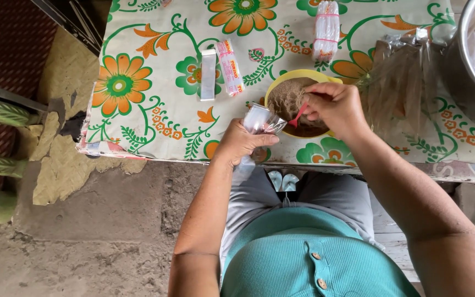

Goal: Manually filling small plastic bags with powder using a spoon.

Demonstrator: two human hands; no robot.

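— Clear, crinkly plastic: that is what the left hand (241, 142) grips, a small transparent bag (261, 119), fingers wrapped round its lower part so the mouth stands up and open just beside the bowl.

— And the right hand (333, 106)?

— Closed in a pinch on a small pink spoon (298, 116), its tip dipped into the brown powder (291, 99) directly under the knuckles. The powder looks fine, dry and heaped, filling a round yellow bowl (279, 81) at the table's near edge.

— Why so close together?

— I judge the bag is kept right next to the spoon so a scoop has almost no way to travel and little spills on the glossy floral tablecloth (155, 110).

— What lies around?

— Beyond the left hand, a flat white strip (208, 75) and a long narrow packet (230, 67) with red print lie side by side. Past the right hand sits a bundle of pink-banded packets (325, 28); to its outer side, a sheaf of empty cellophane bags (402, 74), thin and shiny, and the rim of a big metal basin (460, 49).
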